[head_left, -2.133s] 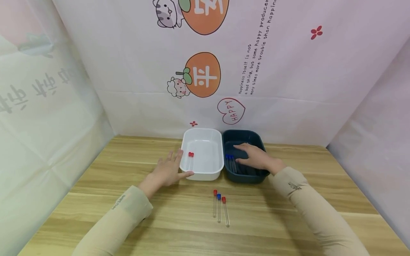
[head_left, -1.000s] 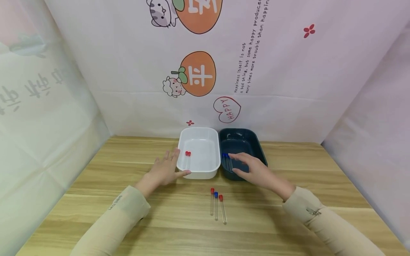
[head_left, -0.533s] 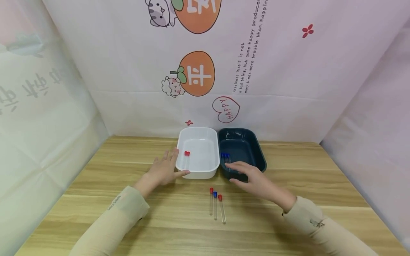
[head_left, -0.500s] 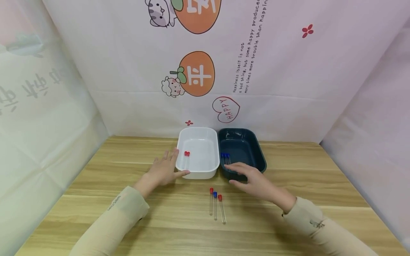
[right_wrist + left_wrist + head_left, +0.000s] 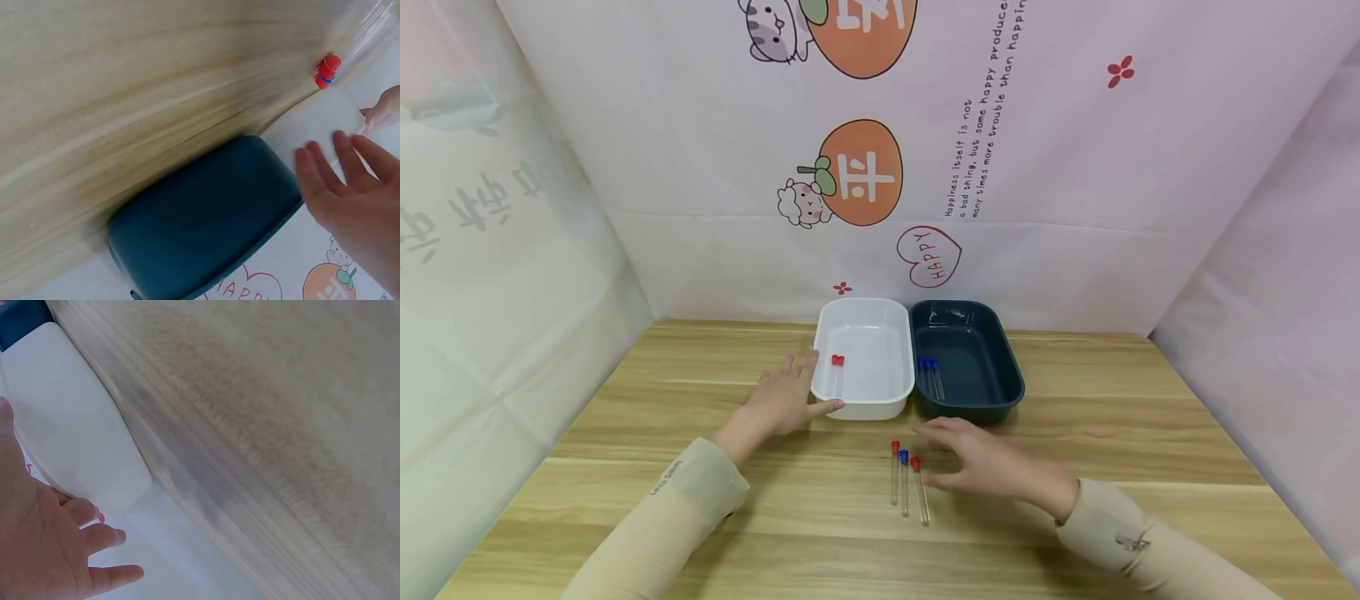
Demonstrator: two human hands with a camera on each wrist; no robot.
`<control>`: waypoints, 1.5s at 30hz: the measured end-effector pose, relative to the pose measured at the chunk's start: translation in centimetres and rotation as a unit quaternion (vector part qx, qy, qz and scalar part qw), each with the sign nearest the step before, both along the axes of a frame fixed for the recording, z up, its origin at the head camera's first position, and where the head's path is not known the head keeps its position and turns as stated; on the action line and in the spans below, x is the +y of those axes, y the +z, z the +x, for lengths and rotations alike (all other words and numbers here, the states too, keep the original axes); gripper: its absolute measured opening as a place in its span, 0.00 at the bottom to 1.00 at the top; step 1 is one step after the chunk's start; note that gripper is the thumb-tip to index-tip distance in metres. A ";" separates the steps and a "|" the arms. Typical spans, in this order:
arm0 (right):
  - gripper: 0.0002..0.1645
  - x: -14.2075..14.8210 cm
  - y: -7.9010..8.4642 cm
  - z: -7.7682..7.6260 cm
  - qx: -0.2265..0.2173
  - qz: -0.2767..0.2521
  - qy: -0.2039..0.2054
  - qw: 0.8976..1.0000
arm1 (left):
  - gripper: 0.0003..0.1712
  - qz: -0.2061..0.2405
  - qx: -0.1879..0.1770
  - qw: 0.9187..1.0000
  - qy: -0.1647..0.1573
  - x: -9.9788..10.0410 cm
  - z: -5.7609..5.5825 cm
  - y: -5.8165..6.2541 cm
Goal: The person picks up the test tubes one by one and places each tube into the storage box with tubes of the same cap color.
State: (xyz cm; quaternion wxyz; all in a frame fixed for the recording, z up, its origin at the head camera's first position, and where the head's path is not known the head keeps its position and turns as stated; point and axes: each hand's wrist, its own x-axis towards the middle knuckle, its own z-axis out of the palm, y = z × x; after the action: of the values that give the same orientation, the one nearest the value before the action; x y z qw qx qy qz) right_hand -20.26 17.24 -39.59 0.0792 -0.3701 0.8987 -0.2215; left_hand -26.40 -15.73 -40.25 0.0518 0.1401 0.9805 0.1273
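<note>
My left hand rests with spread, straight fingers against the left side and front corner of the white bin. Two red-capped test tubes lie inside that bin. On the table in front, a red-capped tube, a blue-capped tube and another red-capped tube lie side by side. Just right of them is my right hand, fingers and thumb apart, holding nothing. In the right wrist view the hand looks loosely extended, and the red caps show beyond its fingertips.
Next to the white bin stands a dark blue bin with three blue-capped tubes along its left side. Behind both bins hangs a printed white cloth; further cloths close off the left and right sides. The table has a wood-grain top.
My right hand has withdrawn from inside the dark blue bin, towards me, and come down beside the tubes on the table. The left hand has stayed at the white bin.
</note>
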 end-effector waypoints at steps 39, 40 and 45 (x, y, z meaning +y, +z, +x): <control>0.61 -1.3 -1.7 0.5 -0.001 0.102 0.017 0.995 | 0.63 0.004 -0.002 1.000 0.004 0.2 0.2 0.2; 0.61 -1.3 -1.7 0.5 -0.003 0.104 0.017 0.994 | 0.63 0.004 -0.003 1.000 0.004 0.2 0.2 0.2; 0.60 -1.3 -1.6 0.4 -0.009 0.110 0.014 0.994 | 0.63 0.001 -0.004 1.000 0.003 0.1 0.2 0.2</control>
State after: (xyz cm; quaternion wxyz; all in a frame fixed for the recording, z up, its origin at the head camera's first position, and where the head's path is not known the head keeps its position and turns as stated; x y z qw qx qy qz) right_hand -19.82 15.95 -41.24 0.1310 -0.3695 0.9116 -0.1234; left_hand -26.24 -15.63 -40.08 0.0553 0.1371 0.9805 0.1292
